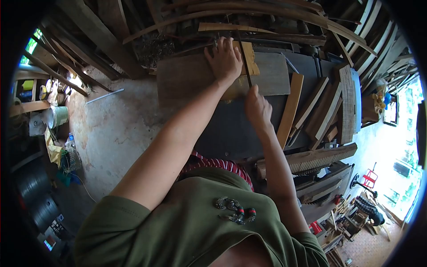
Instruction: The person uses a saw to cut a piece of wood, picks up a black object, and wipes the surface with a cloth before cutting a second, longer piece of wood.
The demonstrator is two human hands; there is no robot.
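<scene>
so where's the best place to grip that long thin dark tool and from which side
Probably the near end of the long thin dark tool, where the right hand holds it, coming from the wearer's right. It is narrow and points away from the body, so the near end looks easiest to close around; the spread left hand crowds its left side.

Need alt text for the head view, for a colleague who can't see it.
A person's right hand grips a long, thin dark tool that crosses over a flat grey-brown board, while the left hand is spread at the board's far edge. Wooden strips lie to the right on a dark worktable.
</scene>
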